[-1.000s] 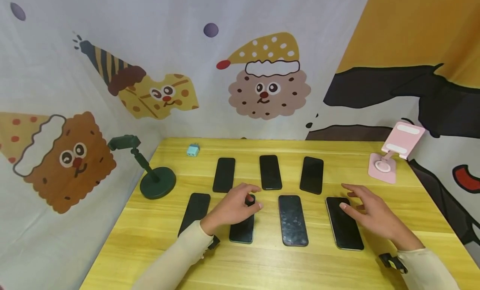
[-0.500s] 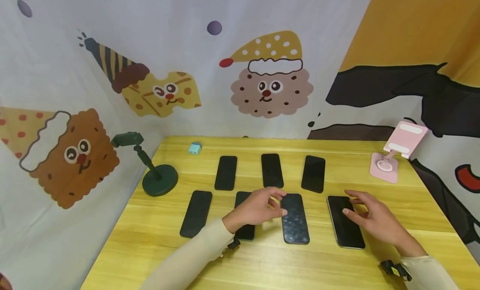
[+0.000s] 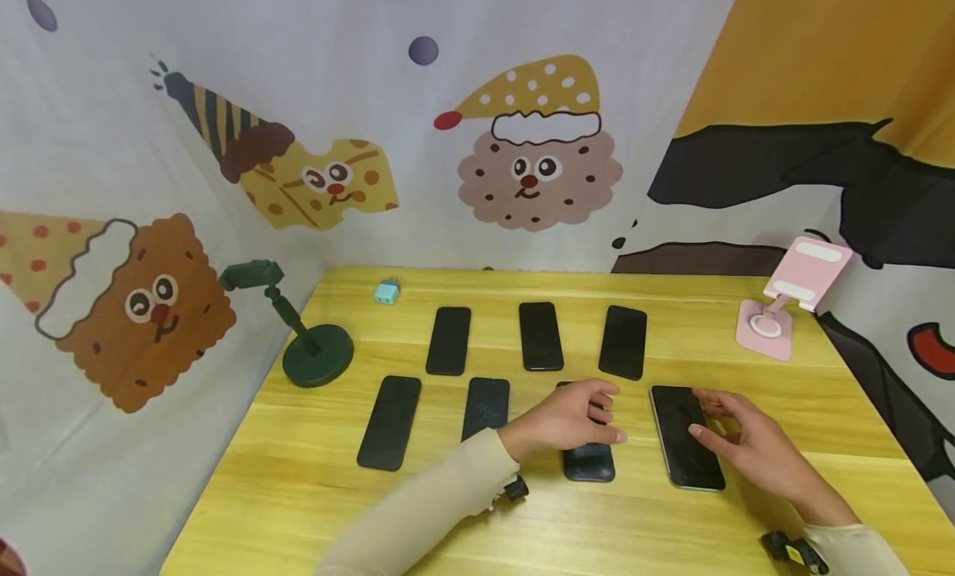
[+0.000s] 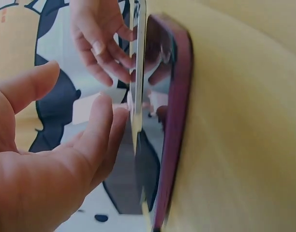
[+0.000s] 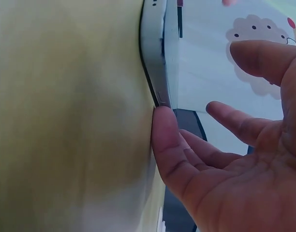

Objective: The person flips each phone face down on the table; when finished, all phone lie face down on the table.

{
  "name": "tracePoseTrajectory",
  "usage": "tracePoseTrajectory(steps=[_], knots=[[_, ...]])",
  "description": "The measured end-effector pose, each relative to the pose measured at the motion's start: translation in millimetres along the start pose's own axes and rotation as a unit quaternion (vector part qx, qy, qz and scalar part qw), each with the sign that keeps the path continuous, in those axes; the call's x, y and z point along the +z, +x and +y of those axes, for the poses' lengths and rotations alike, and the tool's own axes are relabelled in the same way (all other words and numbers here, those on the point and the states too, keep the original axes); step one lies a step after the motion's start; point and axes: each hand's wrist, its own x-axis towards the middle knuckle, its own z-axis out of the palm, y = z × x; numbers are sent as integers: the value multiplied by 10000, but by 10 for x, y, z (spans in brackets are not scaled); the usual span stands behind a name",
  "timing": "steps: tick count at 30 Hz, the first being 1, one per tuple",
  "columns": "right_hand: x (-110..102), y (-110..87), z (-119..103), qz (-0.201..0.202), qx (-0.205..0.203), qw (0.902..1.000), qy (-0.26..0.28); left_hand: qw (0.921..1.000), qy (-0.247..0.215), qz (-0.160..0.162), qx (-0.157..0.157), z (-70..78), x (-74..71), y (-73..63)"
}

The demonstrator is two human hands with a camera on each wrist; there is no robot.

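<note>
My left hand (image 3: 570, 417) hovers above a dark phone (image 3: 589, 464) in the front row, fingers loosely bent and nothing in them. The left wrist view shows that phone's purple edge (image 4: 183, 96) flat on the table. At the right end of the row lies a black phone (image 3: 677, 439) with a silver frame. My right hand (image 3: 757, 447) is beside it, thumb over the screen. In the right wrist view, one fingertip (image 5: 165, 123) meets the phone's side near a corner, while the thumb (image 5: 257, 60) stays apart from it.
Two more phones, one at the far left (image 3: 390, 423) and one partly behind my left forearm (image 3: 487, 402), lie in front. Behind are three phones (image 3: 448, 341). A green stand (image 3: 317, 356), a blue charger plug (image 3: 387, 292) and a pink phone stand (image 3: 766, 327) edge the wooden table.
My left hand has swept right, from over the second front phone to over the third. My right hand has shifted slightly, its fingers now at the silver-framed phone's edge. The phones lie as before.
</note>
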Motion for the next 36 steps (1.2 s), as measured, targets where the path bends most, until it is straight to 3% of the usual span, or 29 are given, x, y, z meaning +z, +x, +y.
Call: tracePoseTrajectory(steps=[6, 12, 21, 25, 29, 30, 36], knots=[[10, -66, 19, -158, 208, 9997, 37, 9992, -322, -3, -239, 61, 208, 206], [7, -115, 11, -359, 395, 9984, 196, 9943, -881, -109, -584, 74, 371, 287], [16, -155, -6, -237, 465, 9977, 421, 9740, -2081, -568, -690, 38, 534, 361], [16, -151, -18, -167, 562, 9973, 445, 9663, -2425, -312, -808, 61, 599, 378], [8, -143, -29, -180, 718, 9960, 496, 9447, -3152, 18, -907, 96, 682, 366], [5, -139, -31, -184, 742, 9957, 523, 9425, -3208, 96, -929, 104, 702, 364], [-7, -108, -49, -195, 936, 9937, 589, 9449, -3074, 471, -1026, 125, 772, 383]])
